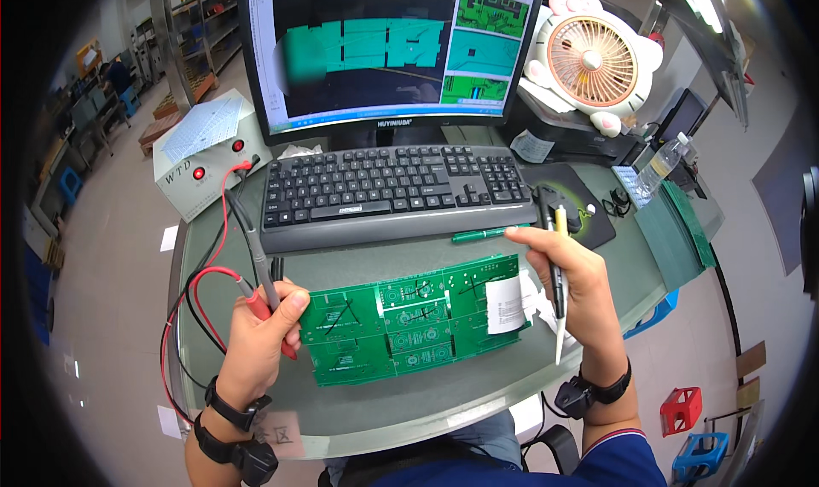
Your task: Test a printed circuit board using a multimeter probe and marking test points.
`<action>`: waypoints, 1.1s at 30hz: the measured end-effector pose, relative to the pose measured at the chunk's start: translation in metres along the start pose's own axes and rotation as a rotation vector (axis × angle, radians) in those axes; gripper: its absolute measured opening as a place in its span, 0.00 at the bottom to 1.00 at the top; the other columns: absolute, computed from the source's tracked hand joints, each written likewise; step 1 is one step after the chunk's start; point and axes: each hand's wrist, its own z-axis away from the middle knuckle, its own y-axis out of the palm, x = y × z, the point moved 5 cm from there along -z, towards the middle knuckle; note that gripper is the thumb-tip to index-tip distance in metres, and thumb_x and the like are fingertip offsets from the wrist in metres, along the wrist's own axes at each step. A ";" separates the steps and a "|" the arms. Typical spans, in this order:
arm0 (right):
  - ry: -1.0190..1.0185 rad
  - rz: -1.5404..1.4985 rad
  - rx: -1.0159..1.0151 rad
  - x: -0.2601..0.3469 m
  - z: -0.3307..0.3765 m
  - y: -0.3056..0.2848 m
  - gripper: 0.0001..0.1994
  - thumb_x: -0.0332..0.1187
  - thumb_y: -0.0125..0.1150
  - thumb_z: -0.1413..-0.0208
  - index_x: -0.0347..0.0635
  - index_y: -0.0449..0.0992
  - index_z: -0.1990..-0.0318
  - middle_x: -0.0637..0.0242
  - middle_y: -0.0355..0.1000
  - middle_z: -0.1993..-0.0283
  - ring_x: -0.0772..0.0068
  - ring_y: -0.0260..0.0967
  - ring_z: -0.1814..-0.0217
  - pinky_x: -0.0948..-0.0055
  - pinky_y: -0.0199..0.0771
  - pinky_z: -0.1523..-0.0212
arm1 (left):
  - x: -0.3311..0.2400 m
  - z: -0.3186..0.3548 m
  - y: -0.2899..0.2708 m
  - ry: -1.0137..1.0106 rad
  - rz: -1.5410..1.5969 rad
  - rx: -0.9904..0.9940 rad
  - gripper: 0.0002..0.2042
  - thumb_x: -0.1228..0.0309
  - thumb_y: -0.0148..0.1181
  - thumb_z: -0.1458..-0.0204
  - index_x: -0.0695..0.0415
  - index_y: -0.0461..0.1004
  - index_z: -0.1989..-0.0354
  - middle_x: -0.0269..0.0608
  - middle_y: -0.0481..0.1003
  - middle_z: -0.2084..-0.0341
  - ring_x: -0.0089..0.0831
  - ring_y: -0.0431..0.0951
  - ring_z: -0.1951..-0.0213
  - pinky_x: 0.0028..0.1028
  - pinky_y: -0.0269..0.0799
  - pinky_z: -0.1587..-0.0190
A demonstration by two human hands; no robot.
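Note:
A green circuit board panel with black pen marks is tilted up above the desk. My left hand is closed round a red test probe and a dark grey test probe, its thumb at the board's left edge. A white paper slip with print lies against the board's right end. Just right of it, my right hand is closed on a slim black-and-white pen, light tip downward. Something yellow sticks up by the pen's top. The index finger points left, toward a green pen on the desk.
Beyond the board stand a black keyboard and a monitor showing board pictures. A white tester box with red and black leads is at left. To the right are a mouse pad, a cat-shaped fan, a bottle and stacked green boards.

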 end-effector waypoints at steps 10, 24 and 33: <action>-0.096 -0.238 0.012 0.016 0.008 -0.033 0.12 0.15 0.58 0.50 0.36 0.75 0.57 0.58 0.79 0.58 0.68 0.76 0.69 0.77 0.74 0.68 | -0.083 0.061 0.013 1.118 -0.825 -0.035 0.12 0.72 0.72 0.60 0.51 0.84 0.64 0.29 0.57 0.75 0.20 0.62 0.82 0.23 0.55 0.81; -0.629 -0.021 -0.272 -0.002 0.065 -0.020 0.18 0.19 0.64 0.51 0.45 0.70 0.52 0.43 0.72 0.45 0.47 0.77 0.50 0.59 0.80 0.54 | -0.071 0.094 0.025 1.578 -1.361 0.081 0.24 0.75 0.64 0.69 0.44 0.82 0.56 0.28 0.56 0.72 0.18 0.61 0.81 0.20 0.60 0.75; -0.583 -0.017 -0.196 0.010 0.057 -0.029 0.20 0.21 0.65 0.55 0.47 0.72 0.53 0.56 0.79 0.61 0.64 0.76 0.71 0.69 0.73 0.73 | -0.075 0.088 0.017 1.289 -1.075 0.113 0.16 0.70 0.64 0.62 0.49 0.83 0.60 0.27 0.60 0.79 0.17 0.63 0.81 0.20 0.60 0.77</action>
